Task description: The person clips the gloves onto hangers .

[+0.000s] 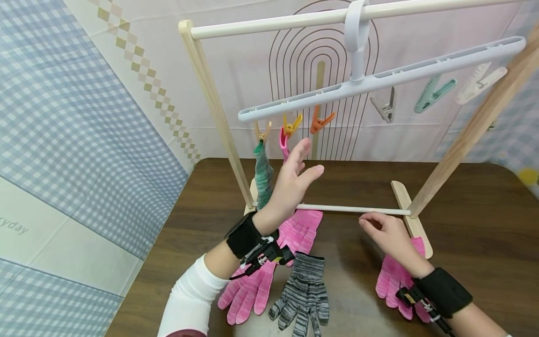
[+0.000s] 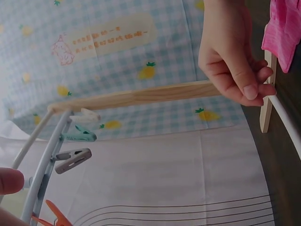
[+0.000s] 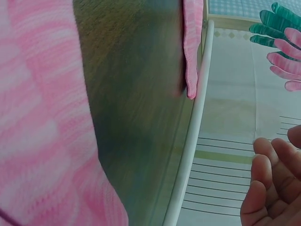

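My left hand (image 1: 288,187) is raised in front of the rack with its fingers extended, holding nothing. Close behind it, a green glove (image 1: 263,175) hangs from a wooden clothespin (image 1: 262,133). Beside that, a pink glove (image 1: 284,142) dangles from a yellow clothespin (image 1: 292,125), partly hidden by the hand. An orange clothespin (image 1: 321,121) on the white clip hanger (image 1: 294,99) grips nothing. My right hand (image 1: 391,236) hovers above a pink glove (image 1: 393,283) at the right, its fingers loosely curled around nothing; the left wrist view also catches this right hand (image 2: 233,56).
Grey, teal and white clothespins (image 1: 433,96) line the hanger's right half. The hanger hooks over the top rail (image 1: 269,25) of a wooden stand, which has a low crossbar (image 1: 353,209). On the brown table lie a pink glove (image 1: 248,290), more pink fabric and a grey striped glove (image 1: 305,290).
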A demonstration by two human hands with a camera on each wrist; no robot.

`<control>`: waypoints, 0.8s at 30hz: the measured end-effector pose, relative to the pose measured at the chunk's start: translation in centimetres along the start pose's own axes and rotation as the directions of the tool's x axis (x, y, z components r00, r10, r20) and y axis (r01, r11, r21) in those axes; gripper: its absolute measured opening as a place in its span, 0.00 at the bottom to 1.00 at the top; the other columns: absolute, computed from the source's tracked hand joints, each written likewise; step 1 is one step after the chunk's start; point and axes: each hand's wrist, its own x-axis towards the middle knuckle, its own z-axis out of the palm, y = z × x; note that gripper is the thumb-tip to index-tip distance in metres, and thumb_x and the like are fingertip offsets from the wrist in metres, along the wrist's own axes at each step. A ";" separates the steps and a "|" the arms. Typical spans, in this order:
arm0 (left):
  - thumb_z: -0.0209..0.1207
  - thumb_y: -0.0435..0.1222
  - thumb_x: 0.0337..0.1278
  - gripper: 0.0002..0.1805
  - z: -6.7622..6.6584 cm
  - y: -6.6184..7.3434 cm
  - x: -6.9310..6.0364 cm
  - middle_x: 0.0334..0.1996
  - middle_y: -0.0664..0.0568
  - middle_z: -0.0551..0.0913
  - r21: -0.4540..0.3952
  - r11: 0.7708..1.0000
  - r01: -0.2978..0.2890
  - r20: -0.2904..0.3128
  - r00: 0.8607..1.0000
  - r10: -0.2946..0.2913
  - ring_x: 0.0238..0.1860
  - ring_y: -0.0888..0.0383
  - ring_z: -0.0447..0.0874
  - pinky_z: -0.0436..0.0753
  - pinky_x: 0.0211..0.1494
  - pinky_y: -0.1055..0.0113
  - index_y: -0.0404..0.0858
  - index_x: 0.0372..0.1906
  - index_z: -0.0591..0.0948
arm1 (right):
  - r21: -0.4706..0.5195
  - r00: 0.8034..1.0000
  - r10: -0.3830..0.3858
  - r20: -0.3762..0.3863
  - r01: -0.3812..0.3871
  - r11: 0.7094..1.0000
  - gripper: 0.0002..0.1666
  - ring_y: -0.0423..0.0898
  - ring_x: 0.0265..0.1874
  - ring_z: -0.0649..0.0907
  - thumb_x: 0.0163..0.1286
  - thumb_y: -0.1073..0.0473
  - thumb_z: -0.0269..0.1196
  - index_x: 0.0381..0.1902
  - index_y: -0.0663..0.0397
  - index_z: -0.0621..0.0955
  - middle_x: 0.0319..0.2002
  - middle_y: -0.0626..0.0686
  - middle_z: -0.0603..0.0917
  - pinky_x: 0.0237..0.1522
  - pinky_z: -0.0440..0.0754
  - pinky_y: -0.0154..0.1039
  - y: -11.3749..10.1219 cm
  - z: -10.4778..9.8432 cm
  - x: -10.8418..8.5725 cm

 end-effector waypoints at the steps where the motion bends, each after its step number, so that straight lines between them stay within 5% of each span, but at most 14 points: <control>1: 0.48 0.32 0.58 0.33 -0.1 0.1 0.2 0.68 0.47 0.52 -0.003 1.000 0.003 -0.002 1.000 -0.003 0.68 0.60 0.49 0.50 0.68 0.61 0.36 0.67 0.50 | -0.001 1.000 0.000 0.001 0.000 1.000 0.05 0.28 0.22 0.71 0.58 0.60 0.60 0.31 0.55 0.81 0.27 0.51 0.83 0.24 0.68 0.26 0.0 0.0 0.1; 12: 0.49 0.32 0.58 0.32 -0.7 0.3 2.5 0.68 0.47 0.52 0.014 1.000 0.004 -0.044 0.999 -0.003 0.68 0.57 0.49 0.48 0.69 0.59 0.34 0.66 0.51 | -0.018 1.000 0.004 0.027 -0.004 1.000 0.05 0.27 0.22 0.71 0.58 0.61 0.59 0.31 0.56 0.81 0.27 0.51 0.83 0.24 0.68 0.27 0.3 -0.3 0.5; 24: 0.49 0.32 0.58 0.33 -1.1 0.0 3.5 0.67 0.46 0.53 0.019 0.999 0.026 -0.057 0.998 -0.025 0.68 0.56 0.50 0.49 0.69 0.60 0.33 0.66 0.50 | -0.020 0.999 0.010 0.041 -0.009 1.000 0.05 0.27 0.23 0.72 0.58 0.62 0.59 0.31 0.56 0.81 0.28 0.52 0.83 0.25 0.69 0.27 0.3 -0.4 0.3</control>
